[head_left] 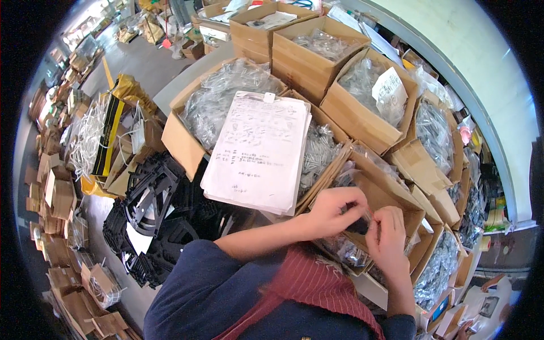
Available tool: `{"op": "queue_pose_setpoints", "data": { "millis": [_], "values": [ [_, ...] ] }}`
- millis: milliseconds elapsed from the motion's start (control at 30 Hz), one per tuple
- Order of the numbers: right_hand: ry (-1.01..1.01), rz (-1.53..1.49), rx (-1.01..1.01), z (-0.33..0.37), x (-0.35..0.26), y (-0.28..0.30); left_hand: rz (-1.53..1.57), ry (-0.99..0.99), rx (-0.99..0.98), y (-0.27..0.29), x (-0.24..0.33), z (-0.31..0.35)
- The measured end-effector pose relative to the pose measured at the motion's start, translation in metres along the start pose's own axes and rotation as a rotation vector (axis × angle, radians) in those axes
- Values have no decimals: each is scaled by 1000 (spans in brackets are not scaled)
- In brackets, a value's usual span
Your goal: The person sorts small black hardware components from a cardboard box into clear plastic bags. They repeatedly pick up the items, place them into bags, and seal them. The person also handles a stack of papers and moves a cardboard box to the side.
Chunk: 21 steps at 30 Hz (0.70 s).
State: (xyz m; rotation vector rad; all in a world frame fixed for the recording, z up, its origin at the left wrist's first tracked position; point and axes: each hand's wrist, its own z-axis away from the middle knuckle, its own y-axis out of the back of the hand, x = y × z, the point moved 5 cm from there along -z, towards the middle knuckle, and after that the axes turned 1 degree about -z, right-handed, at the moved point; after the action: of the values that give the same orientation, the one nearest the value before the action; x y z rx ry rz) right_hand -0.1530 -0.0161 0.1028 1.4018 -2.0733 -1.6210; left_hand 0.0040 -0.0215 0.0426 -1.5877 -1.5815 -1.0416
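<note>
My left hand (336, 212) reaches in over an open cardboard box (391, 195), its fingers curled and thumb pressed toward the fingertips. Close on its right, my right hand (387, 233) is raised with fingers and thumb pinched together. Something thin and see-through seems to stretch between the two sets of fingertips; it is too small to make out. Left of the hands, a clipboard with a stack of written sheets (255, 153) lies across neighbouring boxes. Beside it, small grey metal parts (320, 150) fill a box. Clear plastic bags (345, 246) show below my hands.
Boxes of clear bagged parts surround me: a wide one (229, 93) behind the clipboard, others at far right (436, 136) and near right (439, 269). Black plastic parts (153, 209) are heaped at left, near a carton with white cords (93, 139). Cartons (59, 192) line the far left.
</note>
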Motion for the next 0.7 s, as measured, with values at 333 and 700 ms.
{"op": "queue_pose_setpoints", "data": {
  "millis": [333, 700],
  "values": [
    [-121, -132, 105, 11, 11, 28, -2, 96, -15, 15, 11, -15],
    [-465, -651, 411, 76, 53, 76, -1140, 168, 183, 121, -61, -10]
  ]
}}
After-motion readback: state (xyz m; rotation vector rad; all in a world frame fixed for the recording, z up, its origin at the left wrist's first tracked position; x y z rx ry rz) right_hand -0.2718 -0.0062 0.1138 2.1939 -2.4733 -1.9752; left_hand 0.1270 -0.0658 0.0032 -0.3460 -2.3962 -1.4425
